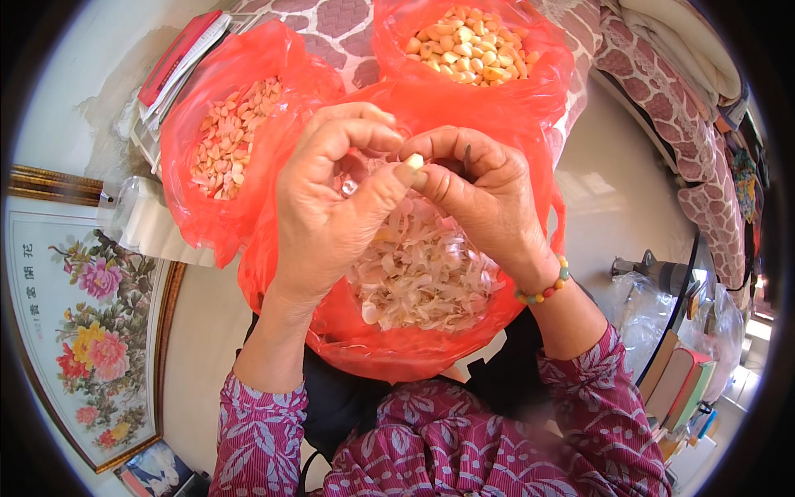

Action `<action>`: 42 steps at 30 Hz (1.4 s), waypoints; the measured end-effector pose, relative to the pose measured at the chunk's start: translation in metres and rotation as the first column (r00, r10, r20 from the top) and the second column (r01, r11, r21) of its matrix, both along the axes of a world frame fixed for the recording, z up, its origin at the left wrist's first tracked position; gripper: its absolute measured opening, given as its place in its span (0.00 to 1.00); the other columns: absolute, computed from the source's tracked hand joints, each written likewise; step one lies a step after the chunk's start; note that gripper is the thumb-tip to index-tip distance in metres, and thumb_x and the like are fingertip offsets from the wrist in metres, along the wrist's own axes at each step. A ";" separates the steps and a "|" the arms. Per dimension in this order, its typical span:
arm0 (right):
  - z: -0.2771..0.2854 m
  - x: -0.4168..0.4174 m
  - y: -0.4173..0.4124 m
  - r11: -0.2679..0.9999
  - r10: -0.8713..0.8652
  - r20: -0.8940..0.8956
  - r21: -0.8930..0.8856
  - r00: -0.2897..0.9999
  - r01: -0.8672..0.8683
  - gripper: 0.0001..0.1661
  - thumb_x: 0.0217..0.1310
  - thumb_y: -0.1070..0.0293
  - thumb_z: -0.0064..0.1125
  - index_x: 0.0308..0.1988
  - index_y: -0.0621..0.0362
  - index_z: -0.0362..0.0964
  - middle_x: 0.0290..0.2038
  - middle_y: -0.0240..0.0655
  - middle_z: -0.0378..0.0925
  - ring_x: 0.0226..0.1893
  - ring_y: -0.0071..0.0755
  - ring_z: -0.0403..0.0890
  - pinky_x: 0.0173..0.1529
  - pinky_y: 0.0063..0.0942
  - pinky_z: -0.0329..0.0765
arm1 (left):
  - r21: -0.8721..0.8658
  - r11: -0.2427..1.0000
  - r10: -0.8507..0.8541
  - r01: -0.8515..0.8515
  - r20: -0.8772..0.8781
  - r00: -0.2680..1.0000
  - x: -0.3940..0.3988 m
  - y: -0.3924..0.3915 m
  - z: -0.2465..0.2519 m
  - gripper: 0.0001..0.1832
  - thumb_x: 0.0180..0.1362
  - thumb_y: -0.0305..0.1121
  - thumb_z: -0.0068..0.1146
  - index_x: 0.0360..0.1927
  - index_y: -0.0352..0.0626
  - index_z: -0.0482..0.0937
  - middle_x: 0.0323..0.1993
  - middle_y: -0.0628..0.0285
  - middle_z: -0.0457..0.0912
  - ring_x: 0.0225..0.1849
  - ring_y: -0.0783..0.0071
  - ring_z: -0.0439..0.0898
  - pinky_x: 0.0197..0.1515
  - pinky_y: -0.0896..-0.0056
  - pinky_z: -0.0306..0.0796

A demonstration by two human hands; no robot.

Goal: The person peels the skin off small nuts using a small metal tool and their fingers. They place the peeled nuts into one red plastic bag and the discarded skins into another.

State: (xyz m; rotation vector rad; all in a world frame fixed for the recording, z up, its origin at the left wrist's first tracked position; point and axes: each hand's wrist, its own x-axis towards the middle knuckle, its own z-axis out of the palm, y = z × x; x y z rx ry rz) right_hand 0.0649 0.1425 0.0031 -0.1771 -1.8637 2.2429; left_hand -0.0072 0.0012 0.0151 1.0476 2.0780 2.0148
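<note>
Between the fingertips of my left hand [335, 192] is a pale garlic clove [414, 161], pinched by the thumb. My right hand [481, 186] meets it there, thumb and forefinger closed close against the clove. A small dark metal tool [467, 155] pokes out between the right fingers; most of it is hidden. Below both hands, a red plastic bag [397, 360] lies open, holding a heap of papery garlic skins [428, 273]. A second red bag [298, 81] at the left contains reddish-looking garlic cloves [230, 136]. Peeled cloves [475, 50] fill the red bag [553, 62] at the top.
A giraffe-patterned cover [341, 28] lies under the far bags. Papers and a red booklet [180, 59] are stacked at the upper left. A framed flower picture [93, 335] stands at the left. At the right are a dark-edged glass table [683, 292] and several books [677, 379].
</note>
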 end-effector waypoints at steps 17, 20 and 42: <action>0.001 -0.001 0.014 0.858 0.133 0.073 -0.508 0.988 -0.078 0.11 0.58 0.71 0.60 0.41 0.64 0.72 0.29 0.29 0.76 0.16 0.10 0.63 0.18 0.12 0.60 | 0.016 1.000 -0.017 0.018 -0.059 0.998 -0.002 -0.006 0.001 0.05 0.56 0.26 0.58 0.32 0.37 0.74 0.39 0.59 0.74 0.40 0.76 0.73 0.40 0.76 0.69; 0.002 -0.001 0.012 0.859 0.153 0.070 -0.503 0.986 -0.098 0.13 0.58 0.69 0.61 0.41 0.64 0.72 0.28 0.28 0.76 0.17 0.10 0.64 0.19 0.11 0.61 | -0.032 0.998 0.049 -0.054 -0.152 0.987 0.002 -0.001 0.005 0.06 0.52 0.24 0.62 0.33 0.37 0.76 0.39 0.60 0.75 0.39 0.77 0.74 0.38 0.77 0.69; -0.001 -0.001 0.020 0.706 0.286 0.015 -0.680 0.958 -0.200 0.08 0.62 0.69 0.54 0.39 0.62 0.73 0.33 0.35 0.79 0.16 0.11 0.62 0.17 0.10 0.57 | -0.068 0.996 0.050 -0.059 -0.134 0.990 0.000 -0.004 -0.005 0.04 0.58 0.22 0.54 0.32 0.37 0.70 0.39 0.61 0.73 0.39 0.77 0.72 0.42 0.77 0.67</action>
